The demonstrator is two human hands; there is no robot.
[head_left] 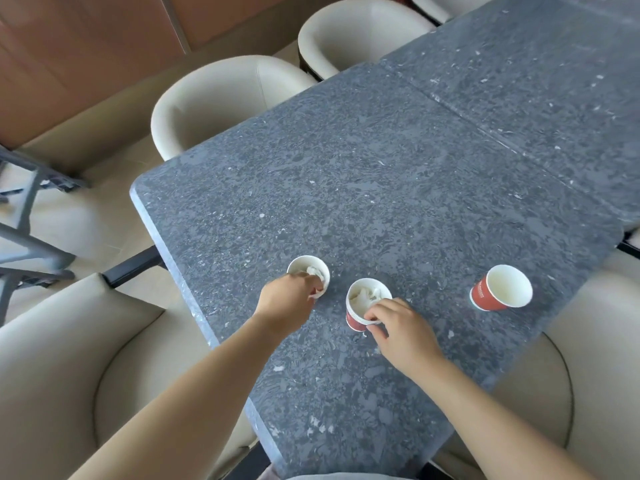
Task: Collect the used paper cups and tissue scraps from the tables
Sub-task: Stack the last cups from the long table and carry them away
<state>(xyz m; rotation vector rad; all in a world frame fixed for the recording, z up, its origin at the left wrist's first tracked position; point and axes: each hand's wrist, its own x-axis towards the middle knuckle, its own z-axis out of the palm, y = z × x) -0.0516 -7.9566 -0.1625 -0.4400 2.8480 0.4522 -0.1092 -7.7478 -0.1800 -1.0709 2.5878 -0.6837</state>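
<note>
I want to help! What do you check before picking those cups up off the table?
1. Right hand grips the middle cup: ok, it pinches the rim.
2. Left hand holds the left cup: cannot tell, it sits at the rim and hides the grip.
3. Tissue tucked inside the middle cup: ok.
4. Right cup collected: not ok, it stands alone, untouched.
5. Table free of scraps: cannot tell, the white bits may be scraps or the stone's pattern.
</note>
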